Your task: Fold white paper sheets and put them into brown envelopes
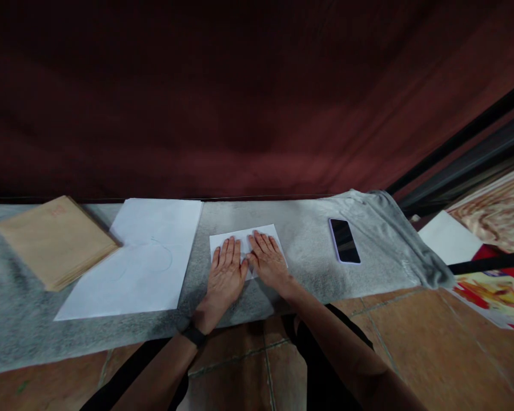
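Note:
A small white sheet of paper [223, 238], perhaps folded, lies on the grey cloth in front of me. My left hand [228, 270] rests flat on its left half with the fingers stretched out. On the right half, my right hand [267, 258] is also laid flat, fingers extended. The thumbs nearly meet at the paper's middle. Both palms cover much of the sheet, so its lower part is mostly hidden.
Large white sheets [141, 271] with a faint curved line lie to the left, beside a stack of brown envelopes [57, 240]. A phone [345, 241] lies to the right on the grey cloth [308, 279]. A dark red curtain [248, 103] hangs behind; printed papers [497, 291] are at far right.

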Motion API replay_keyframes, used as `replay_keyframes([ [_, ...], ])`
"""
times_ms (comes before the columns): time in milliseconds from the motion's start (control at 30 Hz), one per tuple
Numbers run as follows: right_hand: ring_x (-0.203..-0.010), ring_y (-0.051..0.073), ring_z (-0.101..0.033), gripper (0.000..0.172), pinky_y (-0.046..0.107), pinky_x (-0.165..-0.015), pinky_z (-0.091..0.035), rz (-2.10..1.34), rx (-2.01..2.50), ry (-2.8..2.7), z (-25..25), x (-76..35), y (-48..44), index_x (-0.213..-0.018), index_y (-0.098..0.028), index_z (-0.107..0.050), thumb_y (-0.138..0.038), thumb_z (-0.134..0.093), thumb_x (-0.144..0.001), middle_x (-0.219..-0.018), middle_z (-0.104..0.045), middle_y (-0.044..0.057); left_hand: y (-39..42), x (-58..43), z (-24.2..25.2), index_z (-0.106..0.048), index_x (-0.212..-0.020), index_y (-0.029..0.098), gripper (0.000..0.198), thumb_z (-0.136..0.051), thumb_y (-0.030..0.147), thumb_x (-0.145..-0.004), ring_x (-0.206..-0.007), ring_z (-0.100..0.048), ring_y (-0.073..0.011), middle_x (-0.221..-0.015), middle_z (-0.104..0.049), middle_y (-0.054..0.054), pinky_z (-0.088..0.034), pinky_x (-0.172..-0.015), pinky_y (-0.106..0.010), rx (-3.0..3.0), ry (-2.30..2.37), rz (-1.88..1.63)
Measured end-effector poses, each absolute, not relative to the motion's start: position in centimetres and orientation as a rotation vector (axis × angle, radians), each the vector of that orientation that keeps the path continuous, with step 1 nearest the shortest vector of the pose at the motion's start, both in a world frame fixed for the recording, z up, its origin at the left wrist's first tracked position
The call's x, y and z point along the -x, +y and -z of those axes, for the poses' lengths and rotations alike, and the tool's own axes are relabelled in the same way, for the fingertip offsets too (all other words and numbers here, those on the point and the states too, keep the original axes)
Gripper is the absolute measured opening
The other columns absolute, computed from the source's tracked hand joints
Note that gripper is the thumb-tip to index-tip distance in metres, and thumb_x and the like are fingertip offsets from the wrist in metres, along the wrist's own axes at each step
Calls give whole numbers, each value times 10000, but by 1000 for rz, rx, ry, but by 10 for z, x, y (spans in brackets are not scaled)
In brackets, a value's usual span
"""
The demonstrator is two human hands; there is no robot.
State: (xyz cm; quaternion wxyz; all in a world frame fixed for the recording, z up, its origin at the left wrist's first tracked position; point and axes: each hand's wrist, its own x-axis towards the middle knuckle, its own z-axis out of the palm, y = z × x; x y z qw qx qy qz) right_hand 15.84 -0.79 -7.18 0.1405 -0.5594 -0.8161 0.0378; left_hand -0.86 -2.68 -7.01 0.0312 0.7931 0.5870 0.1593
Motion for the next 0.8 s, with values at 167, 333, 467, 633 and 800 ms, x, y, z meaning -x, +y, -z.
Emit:
replay_keyframes([
  [167, -1548, 283, -338, 558, 521, -1264, -270, -20, 1668, -2263, 77, -172, -7, -1602, -150, -390, -394, -400, -1100, -1658, -380, 135, -22, 16, 74, -324, -1602, 53, 645, -330, 371, -1041, -1562, -305, -325, -1650, -358, -218, -268, -1269, -565, -2401, 1854, -595],
  [333, -1502, 333, -408, 564, 563, -1240, -281, 29, 1730, -2207, 80, -187, -5, -1592, -114, -400, -393, -386, -1101, -1643, -402, 164, -19, 24, 74, -365, -1567, -11, 668, -312, 407, -1048, -1562, -293, -358, -1645, -348, -253, -261, -1268, -569, -2359, 1929, -556],
  [467, -1496, 345, -413, 580, 573, -1249, -260, 18, 1806, -2167, 77, -191, -5, -1580, -60, -403, -392, -362, -1106, -1636, -402, 192, -19, 28, 71, -376, -1548, -47, 664, -298, 382, -1048, -1561, -293, -369, -1623, -375, -281, -245, -1271, -589, -2320, 2002, -569],
  [633, -1541, 293, -353, 567, 523, -1274, -247, -77, 1718, -2224, 67, -177, -9, -1588, -90, -402, -390, -329, -1111, -1643, -405, 156, -22, 14, 66, -344, -1580, 4, 638, -304, 357, -1051, -1576, -264, -330, -1650, -354, -236, -249, -1284, -557, -2389, 1885, -593],
  [800, -1561, 223, -318, 548, 456, -1302, -223, -205, 1565, -2363, 63, -155, -10, -1583, -131, -422, -392, -305, -1116, -1664, -377, 95, -26, -6, 69, -311, -1600, 26, 618, -307, 210, -1010, -1583, -246, -287, -1659, -358, -204, -245, -1294, -528, -2462, 1737, -518],
])
